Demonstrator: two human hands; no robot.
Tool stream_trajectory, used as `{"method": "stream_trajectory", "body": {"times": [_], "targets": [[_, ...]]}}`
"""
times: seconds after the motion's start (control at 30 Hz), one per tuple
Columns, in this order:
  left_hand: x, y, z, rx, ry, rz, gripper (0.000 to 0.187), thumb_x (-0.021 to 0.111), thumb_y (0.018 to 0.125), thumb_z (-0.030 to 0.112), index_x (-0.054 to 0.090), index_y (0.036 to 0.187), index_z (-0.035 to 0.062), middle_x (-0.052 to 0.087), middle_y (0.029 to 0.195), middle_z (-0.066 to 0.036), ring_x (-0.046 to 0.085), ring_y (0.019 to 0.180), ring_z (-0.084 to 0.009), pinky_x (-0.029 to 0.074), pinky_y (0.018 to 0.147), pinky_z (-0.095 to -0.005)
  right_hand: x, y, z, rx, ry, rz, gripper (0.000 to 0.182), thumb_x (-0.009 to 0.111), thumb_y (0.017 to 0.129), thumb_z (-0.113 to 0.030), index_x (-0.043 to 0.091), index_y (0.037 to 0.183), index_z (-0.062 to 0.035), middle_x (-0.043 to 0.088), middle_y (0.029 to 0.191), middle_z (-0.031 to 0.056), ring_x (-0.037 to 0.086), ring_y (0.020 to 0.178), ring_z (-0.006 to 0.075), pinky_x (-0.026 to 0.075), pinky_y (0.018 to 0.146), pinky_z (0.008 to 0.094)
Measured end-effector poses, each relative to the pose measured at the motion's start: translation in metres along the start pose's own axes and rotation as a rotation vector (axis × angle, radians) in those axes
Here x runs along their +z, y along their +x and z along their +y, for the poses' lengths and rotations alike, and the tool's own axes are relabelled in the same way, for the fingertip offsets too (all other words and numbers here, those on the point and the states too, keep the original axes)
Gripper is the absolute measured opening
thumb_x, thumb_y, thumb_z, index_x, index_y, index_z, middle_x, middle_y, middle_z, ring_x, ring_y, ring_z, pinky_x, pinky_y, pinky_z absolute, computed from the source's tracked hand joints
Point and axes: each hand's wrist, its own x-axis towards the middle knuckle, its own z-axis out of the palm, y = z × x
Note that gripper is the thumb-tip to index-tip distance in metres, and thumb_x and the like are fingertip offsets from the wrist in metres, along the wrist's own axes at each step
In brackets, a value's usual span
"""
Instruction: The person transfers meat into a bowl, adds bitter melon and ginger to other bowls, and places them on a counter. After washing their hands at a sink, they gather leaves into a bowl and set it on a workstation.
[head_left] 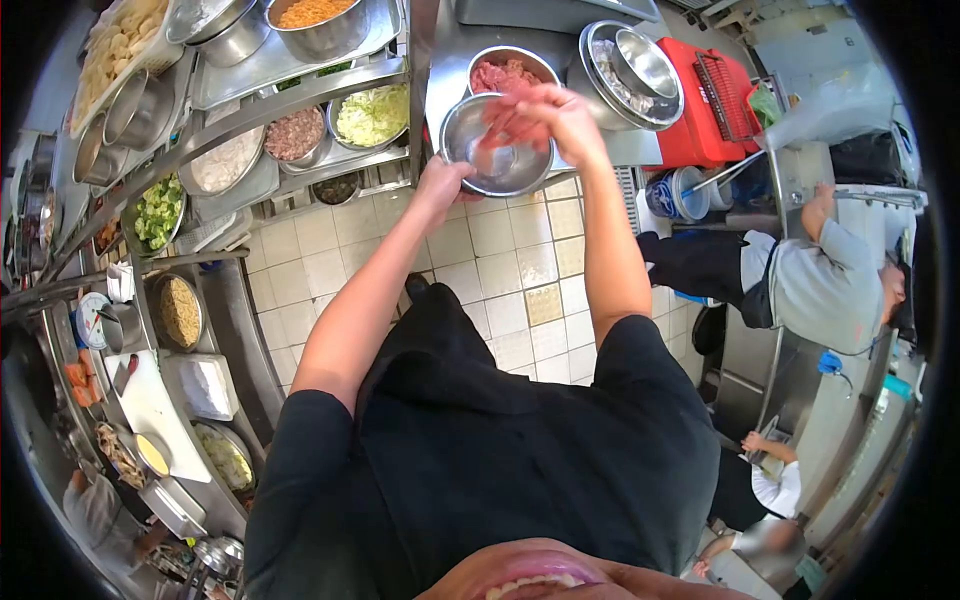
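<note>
My left hand (443, 186) is closed on the near left rim of a shiny steel mixing bowl (515, 180), which tilts toward me at the counter's edge. Over that bowl is my right hand (562, 118), its fingers smeared by motion and reddish. Whether anything is between those fingers cannot be made out. The bowl's inside looks bare apart from reflections, partly hidden by the right hand. Just behind it stands a second steel bowl with raw pink meat (505, 76) in it.
Nested steel bowls (645, 65) and a red crate (690, 140) stand to the right. On the left, a metal rack holds pans of shredded cabbage (372, 115), minced meat (296, 134) and broccoli (158, 212). Two people (815, 275) work at the right, another at lower left.
</note>
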Motion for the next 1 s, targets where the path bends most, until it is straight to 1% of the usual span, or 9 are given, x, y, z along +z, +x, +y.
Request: {"method": "stream_trajectory", "body": {"times": [0.13,0.23,0.33,0.47,0.5,0.63,0.87,0.9,1.0], "targets": [[0.005,-0.004,0.008,0.006,-0.013,-0.007,0.023,0.051,0.078,0.003,0.054,0.100,-0.0018,0.064,0.080,-0.010,0.065,0.063,-0.0196,0.054,0.052,-0.0315,0.022,-0.008,0.026,-0.308,-0.334,0.121,0.012,0.070,0.079,-0.011,0.070,0.087,-0.0020,0.069,0.087,0.0049,0.060,0.075,0.0080,0.049,0.068,0.0230],[-0.006,-0.007,0.002,-0.078,-0.040,-0.042,0.025,0.051,0.076,0.001,0.055,0.101,-0.0012,0.064,0.085,-0.010,0.066,0.071,-0.0209,0.058,0.061,-0.0366,0.013,-0.002,0.029,-0.204,-0.230,0.112,0.014,0.069,0.079,-0.010,0.070,0.090,-0.0015,0.069,0.086,0.0046,0.061,0.074,0.0093,0.049,0.068,0.0242],[-0.009,-0.009,-0.006,-0.034,-0.036,-0.009,0.025,0.051,0.076,0.002,0.053,0.101,-0.0011,0.064,0.082,-0.009,0.065,0.064,-0.0184,0.054,0.050,-0.0307,0.018,-0.012,0.021,-0.156,-0.348,0.046,0.016,0.069,0.078,-0.010,0.070,0.091,-0.0001,0.069,0.086,0.0051,0.061,0.074,0.0095,0.049,0.068,0.0248],[-0.010,-0.020,-0.004,0.030,0.041,0.037,0.028,0.051,0.075,0.001,0.053,0.103,0.0010,0.064,0.083,-0.007,0.065,0.067,-0.0176,0.055,0.056,-0.0321,0.053,-0.022,0.030,-0.349,-0.807,0.072,0.021,0.070,0.074,-0.011,0.070,0.095,-0.0056,0.067,0.086,0.0105,0.064,0.077,0.0217,0.050,0.071,0.0303],[-0.011,-0.023,-0.002,0.049,0.059,0.029,0.029,0.052,0.075,0.001,0.053,0.104,0.0015,0.063,0.084,-0.007,0.064,0.068,-0.0174,0.056,0.058,-0.0328,0.062,-0.022,0.036,-0.552,-0.839,0.072,0.025,0.069,0.072,-0.013,0.070,0.096,-0.0088,0.065,0.094,0.0121,0.062,0.085,0.0284,0.050,0.077,0.0348],[-0.025,-0.032,-0.001,0.072,0.196,0.071,0.032,0.052,0.074,0.001,0.053,0.106,0.0031,0.063,0.089,-0.007,0.064,0.072,-0.0171,0.058,0.063,-0.0347,0.098,-0.029,0.039,-0.633,-1.222,0.066,0.024,0.066,0.072,-0.015,0.070,0.095,-0.0090,0.065,0.096,0.0122,0.061,0.086,0.0304,0.050,0.080,0.0402],[-0.067,-0.058,0.007,0.017,0.036,0.031,0.040,0.051,0.074,0.000,0.051,0.114,0.0002,0.063,0.095,-0.011,0.066,0.078,-0.0211,0.058,0.060,-0.0355,0.112,-0.031,0.013,-0.407,-0.653,-0.006,0.020,0.064,0.076,-0.013,0.072,0.094,-0.0073,0.067,0.081,0.0177,0.066,0.075,0.0265,0.051,0.071,0.0366],[-0.075,-0.062,0.011,0.020,0.036,-0.006,0.038,0.051,0.075,0.001,0.052,0.113,0.0003,0.063,0.096,-0.011,0.066,0.079,-0.0202,0.058,0.061,-0.0352,0.118,-0.034,0.006,-0.407,-0.636,0.018,0.018,0.062,0.081,-0.010,0.071,0.095,-0.0046,0.069,0.083,0.0148,0.066,0.075,0.0186,0.050,0.070,0.0318],[-0.096,-0.076,0.028,0.014,0.071,-0.034,0.037,0.050,0.077,0.003,0.051,0.114,-0.0029,0.064,0.100,-0.013,0.067,0.083,-0.0213,0.058,0.068,-0.0363,0.143,-0.051,-0.026,-0.236,-0.454,0.044,0.018,0.061,0.083,-0.011,0.071,0.095,-0.0018,0.070,0.084,0.0097,0.064,0.078,0.0123,0.049,0.071,0.0275]]}}
